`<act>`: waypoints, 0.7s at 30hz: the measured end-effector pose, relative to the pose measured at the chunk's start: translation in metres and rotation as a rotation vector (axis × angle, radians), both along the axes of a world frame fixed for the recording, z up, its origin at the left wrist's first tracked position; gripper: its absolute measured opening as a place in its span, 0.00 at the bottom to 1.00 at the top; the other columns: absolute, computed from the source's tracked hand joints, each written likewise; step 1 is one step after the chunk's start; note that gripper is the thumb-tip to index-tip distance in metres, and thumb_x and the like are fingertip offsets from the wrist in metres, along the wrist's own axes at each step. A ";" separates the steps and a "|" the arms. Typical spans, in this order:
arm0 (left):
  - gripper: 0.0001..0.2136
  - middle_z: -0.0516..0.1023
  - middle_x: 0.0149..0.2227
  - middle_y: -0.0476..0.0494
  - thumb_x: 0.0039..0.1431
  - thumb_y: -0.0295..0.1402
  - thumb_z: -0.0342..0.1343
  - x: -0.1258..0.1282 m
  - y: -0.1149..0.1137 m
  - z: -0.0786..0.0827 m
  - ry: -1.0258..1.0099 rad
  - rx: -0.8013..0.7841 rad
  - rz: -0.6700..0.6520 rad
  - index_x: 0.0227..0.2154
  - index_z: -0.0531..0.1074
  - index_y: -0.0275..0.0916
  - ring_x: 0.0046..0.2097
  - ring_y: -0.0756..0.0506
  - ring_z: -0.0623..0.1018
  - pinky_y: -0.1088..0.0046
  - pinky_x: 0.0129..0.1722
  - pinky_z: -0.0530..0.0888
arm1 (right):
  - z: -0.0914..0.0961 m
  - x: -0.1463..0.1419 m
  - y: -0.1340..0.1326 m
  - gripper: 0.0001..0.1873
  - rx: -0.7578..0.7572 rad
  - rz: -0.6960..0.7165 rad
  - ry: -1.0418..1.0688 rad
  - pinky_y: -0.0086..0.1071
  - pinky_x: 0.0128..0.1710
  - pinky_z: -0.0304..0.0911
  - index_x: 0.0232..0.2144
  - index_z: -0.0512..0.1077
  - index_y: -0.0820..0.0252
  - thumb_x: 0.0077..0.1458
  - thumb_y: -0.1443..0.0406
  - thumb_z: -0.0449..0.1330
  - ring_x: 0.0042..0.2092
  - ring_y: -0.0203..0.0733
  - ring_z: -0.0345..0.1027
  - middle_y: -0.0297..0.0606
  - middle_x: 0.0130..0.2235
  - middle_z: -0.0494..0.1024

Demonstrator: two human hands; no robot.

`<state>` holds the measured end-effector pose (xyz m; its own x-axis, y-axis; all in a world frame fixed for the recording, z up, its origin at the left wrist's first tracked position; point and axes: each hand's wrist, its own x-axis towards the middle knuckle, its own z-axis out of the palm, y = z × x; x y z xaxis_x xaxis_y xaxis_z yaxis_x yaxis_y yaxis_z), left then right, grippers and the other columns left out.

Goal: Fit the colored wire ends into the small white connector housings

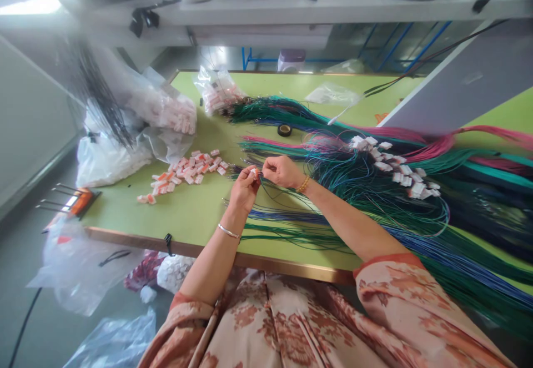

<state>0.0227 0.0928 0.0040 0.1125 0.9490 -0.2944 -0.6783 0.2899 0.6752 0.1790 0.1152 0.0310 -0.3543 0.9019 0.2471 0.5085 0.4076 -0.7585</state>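
Observation:
My left hand [245, 188] pinches a small white plastic connector housing [254, 172] over the green table. Close against it on the right, my right hand [283, 171] is closed in a pinch on a thin wire [261, 173], whose tip is at the housing. To the left of my hands lies a pile of loose white-and-orange connector housings [189, 169]. Bundles of green wires [275, 145] and blue wires [283, 216] run out to the right, around and under my right forearm. A cluster of white connectors [402, 171] rests on the wires at the right.
Plastic bags of housings [179, 114] stand at the back left. A roll of black tape [284, 130] sits behind my hands. An orange tool with metal prongs [81, 201] is at the left edge. A shelf [258, 10] crosses above, and a grey panel [462, 79] slants at the right.

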 end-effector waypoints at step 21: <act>0.11 0.76 0.28 0.50 0.41 0.27 0.69 0.000 0.000 -0.007 0.126 0.017 0.106 0.31 0.76 0.36 0.30 0.55 0.72 0.77 0.33 0.66 | -0.009 -0.005 0.000 0.09 0.102 0.081 -0.064 0.26 0.26 0.52 0.28 0.72 0.63 0.53 0.63 0.54 0.24 0.31 0.57 0.32 0.22 0.70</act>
